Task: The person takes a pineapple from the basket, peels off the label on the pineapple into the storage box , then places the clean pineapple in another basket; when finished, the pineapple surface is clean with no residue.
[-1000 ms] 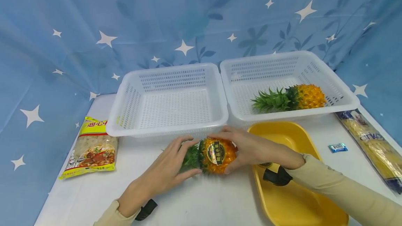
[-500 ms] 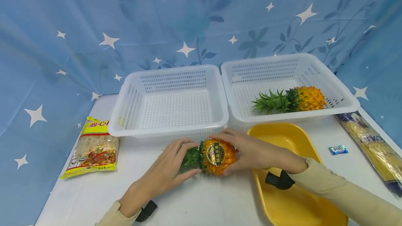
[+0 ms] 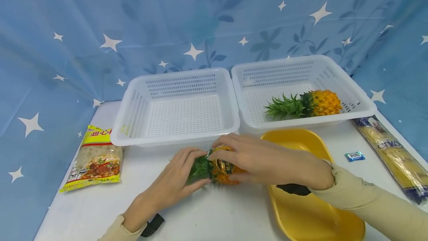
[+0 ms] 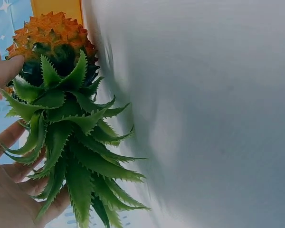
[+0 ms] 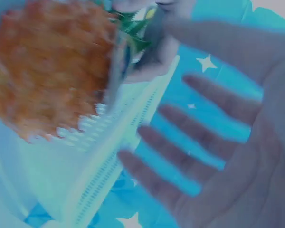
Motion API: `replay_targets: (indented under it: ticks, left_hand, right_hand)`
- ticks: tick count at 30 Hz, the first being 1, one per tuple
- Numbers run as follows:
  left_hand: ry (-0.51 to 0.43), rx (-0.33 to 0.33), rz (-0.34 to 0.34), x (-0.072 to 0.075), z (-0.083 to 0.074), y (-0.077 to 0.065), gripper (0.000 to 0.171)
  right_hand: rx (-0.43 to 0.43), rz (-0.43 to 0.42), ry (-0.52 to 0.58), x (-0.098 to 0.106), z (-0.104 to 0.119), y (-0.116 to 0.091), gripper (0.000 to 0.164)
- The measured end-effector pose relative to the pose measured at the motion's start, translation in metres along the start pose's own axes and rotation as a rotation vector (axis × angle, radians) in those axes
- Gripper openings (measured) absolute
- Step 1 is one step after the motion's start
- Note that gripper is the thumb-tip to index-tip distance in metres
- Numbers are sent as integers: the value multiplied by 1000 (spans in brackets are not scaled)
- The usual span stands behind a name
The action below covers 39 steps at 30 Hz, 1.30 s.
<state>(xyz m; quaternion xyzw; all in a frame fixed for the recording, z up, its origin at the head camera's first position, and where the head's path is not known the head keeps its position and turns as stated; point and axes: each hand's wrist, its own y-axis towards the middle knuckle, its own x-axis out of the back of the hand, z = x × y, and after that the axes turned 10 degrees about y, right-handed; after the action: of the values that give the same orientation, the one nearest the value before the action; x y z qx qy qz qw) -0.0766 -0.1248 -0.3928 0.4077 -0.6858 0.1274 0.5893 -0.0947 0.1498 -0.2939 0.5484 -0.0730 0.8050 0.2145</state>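
A pineapple [image 3: 211, 171] with a gold-and-black label is seen lying sideways on the white table [image 3: 207, 215], just in front of the near right corner of the left basket [image 3: 184, 114]. Its leafy crown is gripped by the left hand [image 3: 175, 179], whose fingers are curved round the far side while the thumb is laid along the near side. The right hand [image 3: 257, 159] is held over the orange body with fingers spread; a gap between palm and fruit is shown in the blurred right wrist view.

On the right, the pineapple is closely bordered by the rim of the yellow tray [image 3: 297, 218], which is crossed by the right forearm. Wider room is left on the near side, where bare table is shown between the left wrist and the tray. Behind the tray, a second pineapple [image 3: 307, 103] is contained in the right basket [image 3: 267, 70], whose side wall is set close beside the left one's.
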Motion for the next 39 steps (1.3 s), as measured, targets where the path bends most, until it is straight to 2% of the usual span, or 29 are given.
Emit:
replay_targets:
  ticks: [3,5,8,12,20,25,28,31,34,39]
  left_hand:
    - [-8,-5,5,0,0,0,67]
    - [-10,-10,6,-1,0,1,65]
    - [-8,-18,0,-2,-1,2,65]
    - [-4,-24,-10,-3,-1,3,66]
    - [-15,-16,8,-2,-3,4,64]
    - [-18,-5,14,-2,-3,2,63]
    - [-8,5,17,-3,-3,1,64]
    - [6,13,15,-3,-3,0,64]
    - [14,20,10,-3,-2,-1,63]
    - [21,23,14,-2,-2,-1,63]
  right_hand:
    - [108,83,-68,3,0,10,44]
    - [138,125,-90,2,-4,15,39]
    - [153,149,-57,0,-12,19,34]
    - [147,148,18,0,-22,20,27]
    - [159,147,20,-1,-26,18,23]
    - [236,41,-58,-2,-26,17,14]
    - [268,-38,-96,1,-25,9,12]
    - [255,-75,-62,8,-25,-5,17]
    - [215,-94,42,18,-28,-23,22]
    - [75,-87,183,34,-34,-58,27]
